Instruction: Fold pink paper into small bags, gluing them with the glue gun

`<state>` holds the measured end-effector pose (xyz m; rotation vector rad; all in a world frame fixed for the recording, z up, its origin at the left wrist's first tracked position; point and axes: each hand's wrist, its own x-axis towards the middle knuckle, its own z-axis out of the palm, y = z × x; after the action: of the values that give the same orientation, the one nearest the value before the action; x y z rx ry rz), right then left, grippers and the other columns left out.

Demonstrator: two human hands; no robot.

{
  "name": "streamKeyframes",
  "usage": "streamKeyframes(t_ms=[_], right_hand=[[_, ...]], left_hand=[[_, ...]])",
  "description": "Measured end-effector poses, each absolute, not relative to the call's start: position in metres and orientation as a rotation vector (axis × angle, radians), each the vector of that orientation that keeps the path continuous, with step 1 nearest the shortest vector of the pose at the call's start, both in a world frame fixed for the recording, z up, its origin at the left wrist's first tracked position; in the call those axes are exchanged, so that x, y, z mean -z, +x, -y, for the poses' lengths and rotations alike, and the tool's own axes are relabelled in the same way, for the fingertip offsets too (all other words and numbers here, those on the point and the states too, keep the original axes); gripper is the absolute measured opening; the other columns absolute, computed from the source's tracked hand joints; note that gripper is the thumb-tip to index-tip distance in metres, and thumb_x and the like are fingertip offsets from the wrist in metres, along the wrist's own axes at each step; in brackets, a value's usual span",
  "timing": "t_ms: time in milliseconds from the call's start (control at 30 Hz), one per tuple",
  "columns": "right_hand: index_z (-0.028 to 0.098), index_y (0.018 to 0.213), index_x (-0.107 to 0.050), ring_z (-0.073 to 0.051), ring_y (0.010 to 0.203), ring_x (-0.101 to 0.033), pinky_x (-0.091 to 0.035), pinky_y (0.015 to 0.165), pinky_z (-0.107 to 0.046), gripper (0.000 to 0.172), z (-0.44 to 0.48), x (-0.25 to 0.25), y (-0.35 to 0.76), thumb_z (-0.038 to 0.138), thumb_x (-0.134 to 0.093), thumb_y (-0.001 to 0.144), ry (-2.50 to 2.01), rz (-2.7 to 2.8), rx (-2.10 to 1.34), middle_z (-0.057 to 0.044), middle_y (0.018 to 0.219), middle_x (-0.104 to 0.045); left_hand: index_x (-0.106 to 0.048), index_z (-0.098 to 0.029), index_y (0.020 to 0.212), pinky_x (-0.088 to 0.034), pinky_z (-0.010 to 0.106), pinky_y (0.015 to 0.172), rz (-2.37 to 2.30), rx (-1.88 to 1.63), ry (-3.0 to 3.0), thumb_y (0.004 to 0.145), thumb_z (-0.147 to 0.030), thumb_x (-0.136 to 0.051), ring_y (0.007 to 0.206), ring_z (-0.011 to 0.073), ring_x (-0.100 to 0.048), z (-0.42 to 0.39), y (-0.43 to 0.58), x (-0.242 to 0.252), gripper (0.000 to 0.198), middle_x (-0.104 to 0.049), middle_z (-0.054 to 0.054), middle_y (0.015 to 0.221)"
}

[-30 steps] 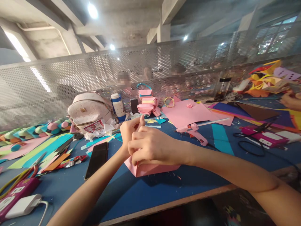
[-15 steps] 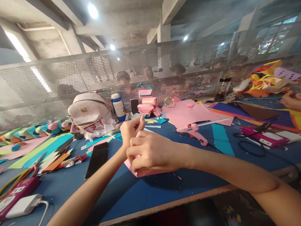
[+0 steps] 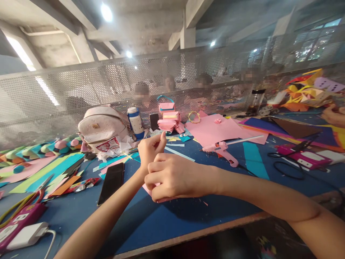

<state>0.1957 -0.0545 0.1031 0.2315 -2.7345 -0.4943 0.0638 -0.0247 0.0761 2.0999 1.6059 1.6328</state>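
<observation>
My right hand [image 3: 172,176] is curled, knuckles up, pressing down on a folded pink paper [image 3: 159,199] that lies on the blue table [image 3: 172,219]. Only a thin pink edge of the paper shows under the fingers. My left hand [image 3: 151,149] sits just behind it, fingers bent and pinched together at the far side of the same paper; what its fingertips grip is hidden by my right hand.
A black phone [image 3: 111,182] lies left of my hands. A pink glue gun [image 3: 222,150] and a pink sheet [image 3: 215,131] lie to the right behind them. A pale backpack [image 3: 101,126], a white-and-blue bottle [image 3: 135,122], coloured paper strips [image 3: 43,172], scissors [image 3: 37,190], power strips [image 3: 18,219] and cables. A mesh screen stands behind; another person's hand [image 3: 334,115] at far right.
My right hand has pushed down and towards me over the pink paper. Far less of the paper shows now. My left hand has barely moved.
</observation>
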Motion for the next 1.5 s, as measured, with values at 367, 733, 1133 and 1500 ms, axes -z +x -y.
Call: streamKeyframes(t_ms=[367, 733, 1133, 1500], right_hand=[[0.025, 0.100, -0.067, -0.015, 0.095, -0.051, -0.033, 0.087, -0.031, 0.019, 0.0540, -0.0968, 0.1939, 0.015, -0.051, 0.095, 0.306, 2.690, 0.541, 0.003, 0.095, -0.070], [0.022, 0.103, -0.065, -0.014, 0.089, -0.051, -0.032, 0.086, -0.029, 0.024, 0.0549, -0.0969, 0.1924, 0.014, -0.043, 0.099, 0.305, 2.670, 0.484, 0.003, 0.088, -0.069], [0.019, 0.099, -0.063, -0.015, 0.086, -0.049, -0.031, 0.084, -0.031, 0.012, 0.0543, -0.1014, 0.1946, 0.020, -0.052, 0.095, 0.296, 2.679, 0.441, 0.003, 0.087, -0.069], [0.020, 0.098, -0.062, -0.016, 0.084, -0.049, -0.030, 0.080, -0.031, 0.015, 0.0553, -0.1027, 0.1954, 0.020, -0.047, 0.098, 0.265, 2.663, 0.506, 0.001, 0.087, -0.068]], left_hand=[[-0.026, -0.018, 0.050, -0.018, 0.027, 0.048, -1.629, -1.687, 2.137, 0.091, -0.045, -0.041, 0.049, 0.0090, -0.019, 0.0250, 0.0642, -0.0752, 0.051, -0.023, -0.004, 0.046], [-0.029, -0.018, 0.048, -0.018, 0.026, 0.048, -1.619, -1.709, 2.143, 0.091, -0.045, -0.042, 0.047, 0.0086, -0.021, 0.0234, 0.0643, -0.0734, 0.052, -0.025, -0.005, 0.045], [-0.025, -0.018, 0.050, -0.017, 0.027, 0.047, -1.589, -1.698, 2.134, 0.092, -0.047, -0.042, 0.048, 0.0083, -0.020, 0.0256, 0.0638, -0.0741, 0.054, -0.024, -0.005, 0.045], [-0.025, -0.018, 0.050, -0.016, 0.027, 0.047, -1.573, -1.714, 2.140, 0.091, -0.046, -0.043, 0.047, 0.0078, -0.019, 0.0244, 0.0638, -0.0737, 0.053, -0.023, -0.005, 0.045]])
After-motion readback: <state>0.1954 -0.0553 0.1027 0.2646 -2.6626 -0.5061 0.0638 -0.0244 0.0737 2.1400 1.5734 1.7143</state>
